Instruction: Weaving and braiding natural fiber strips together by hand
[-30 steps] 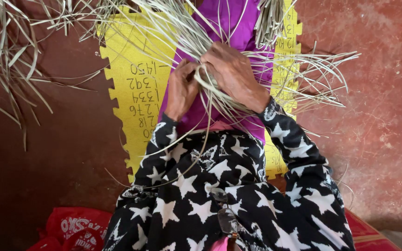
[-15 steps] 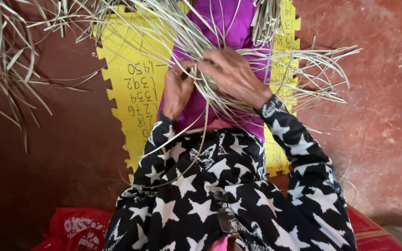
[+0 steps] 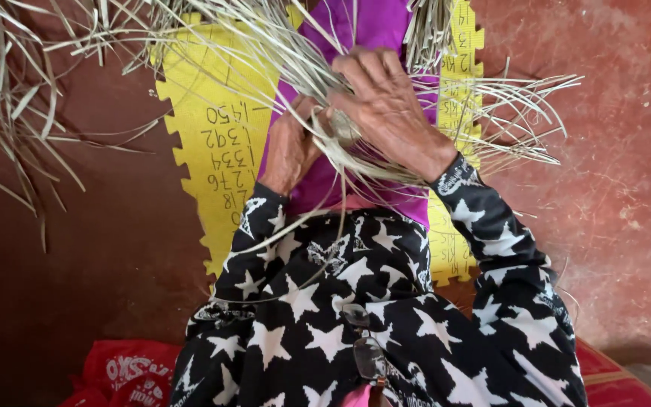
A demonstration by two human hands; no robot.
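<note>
A tangle of pale dried leaf strips (image 3: 288,53) fans out over my lap, and both hands work at its centre. My left hand (image 3: 291,147) pinches strips from below and the left. My right hand (image 3: 386,105) lies over the bundle from the right, fingers curled around strips at the woven knot (image 3: 343,128). Long loose ends (image 3: 514,113) spread to the right and hang down over my star-patterned black top. Purple cloth (image 3: 374,26) covers my legs under the strips.
A yellow foam mat (image 3: 216,113) with handwritten marks lies under my legs on a reddish-brown floor (image 3: 619,151). More loose strips (image 3: 9,98) lie at the far left. A red bag (image 3: 126,373) sits at the bottom left. Spectacles (image 3: 367,354) hang at my chest.
My right hand has risen and shifted slightly right over the bundle, fingers spreading higher. The left hand stays in place, still gripping strips.
</note>
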